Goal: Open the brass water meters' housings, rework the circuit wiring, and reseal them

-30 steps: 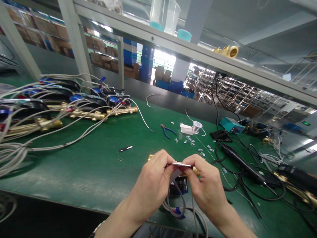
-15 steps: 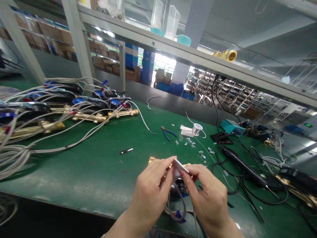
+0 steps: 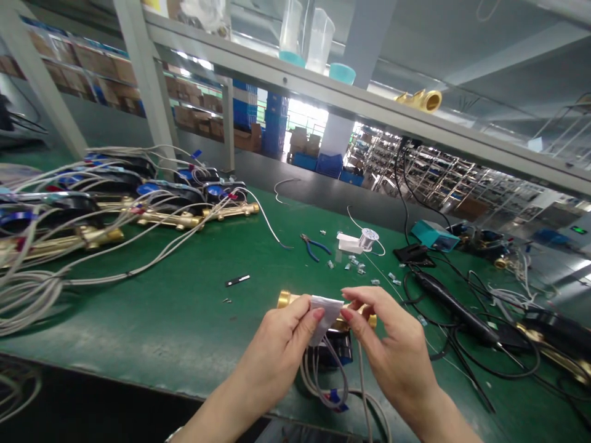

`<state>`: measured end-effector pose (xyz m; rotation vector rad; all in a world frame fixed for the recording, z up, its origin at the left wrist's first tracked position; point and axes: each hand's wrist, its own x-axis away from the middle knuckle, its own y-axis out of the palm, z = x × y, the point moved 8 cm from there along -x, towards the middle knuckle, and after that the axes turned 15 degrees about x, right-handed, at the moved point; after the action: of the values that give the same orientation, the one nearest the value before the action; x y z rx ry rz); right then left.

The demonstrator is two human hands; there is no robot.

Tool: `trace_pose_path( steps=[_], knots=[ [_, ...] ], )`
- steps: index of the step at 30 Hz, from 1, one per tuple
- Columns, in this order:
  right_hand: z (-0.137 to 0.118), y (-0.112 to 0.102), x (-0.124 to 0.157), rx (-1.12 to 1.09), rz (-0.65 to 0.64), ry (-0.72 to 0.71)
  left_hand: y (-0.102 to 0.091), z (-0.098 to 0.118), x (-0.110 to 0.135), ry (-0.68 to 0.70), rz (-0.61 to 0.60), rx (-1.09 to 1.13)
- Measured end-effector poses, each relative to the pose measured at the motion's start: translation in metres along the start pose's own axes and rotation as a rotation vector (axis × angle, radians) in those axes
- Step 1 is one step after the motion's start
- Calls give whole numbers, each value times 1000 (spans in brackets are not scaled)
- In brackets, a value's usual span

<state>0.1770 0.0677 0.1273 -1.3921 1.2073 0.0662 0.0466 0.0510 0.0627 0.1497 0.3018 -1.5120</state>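
head camera, over a green bench (image 3: 184, 344): our left hand (image 3: 289, 335) pinched a grey-white slip (image 3: 325, 317) by its left side, between thumb and forefinger, above the near side of a brass fitting (image 3: 285, 299). our right hand (image 3: 392, 344) had come away from the shared hold; its thumb and forefinger stood parted at the slip's right edge, and we could not tell whether either tip brushed it.

a second earlier both hands had gripped the slip almost edge-on; by this frame its broad face had turned toward us. the change, we judged, left one hand steadying the slip and the other free to take a fresh hold, with the handling in mid-course.

grey cable (image 3: 345, 380) looped on the near side of the brass fitting, beside a black housing (image 3: 344, 352); we could not tell whether it joined the slip. beyond the brass fitting lay blue-handled pliers (image 3: 308, 242) and a wire spool (image 3: 368, 239). to the left of the brass fitting we saw a black strip (image 3: 237, 280); well to its right, a soldering iron (image 3: 455, 301).
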Motion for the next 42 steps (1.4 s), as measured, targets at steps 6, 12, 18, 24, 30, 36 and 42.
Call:
trace_pose_path(
  steps=[6,12,18,24,30,36,42],
  knots=[
    [4,11,-9,-96,-176,47,-4,16,-2,66,20,57],
    [-2,5,-17,-5,-207,-74,-6,22,-4,103,12,-13],
    [-17,-1,-13,105,-83,-266,-6,22,-6,117,38,-7],
    [-24,9,13,249,25,-590,-8,22,-9,83,3,15],
    [-18,6,-2,119,-26,-407,-4,30,-9,168,-43,-80],
    [-18,3,-8,61,-22,-368,1,28,-10,178,-77,-102],
    [-31,7,18,347,50,-687,-2,22,-10,150,-36,-69]
  ],
)
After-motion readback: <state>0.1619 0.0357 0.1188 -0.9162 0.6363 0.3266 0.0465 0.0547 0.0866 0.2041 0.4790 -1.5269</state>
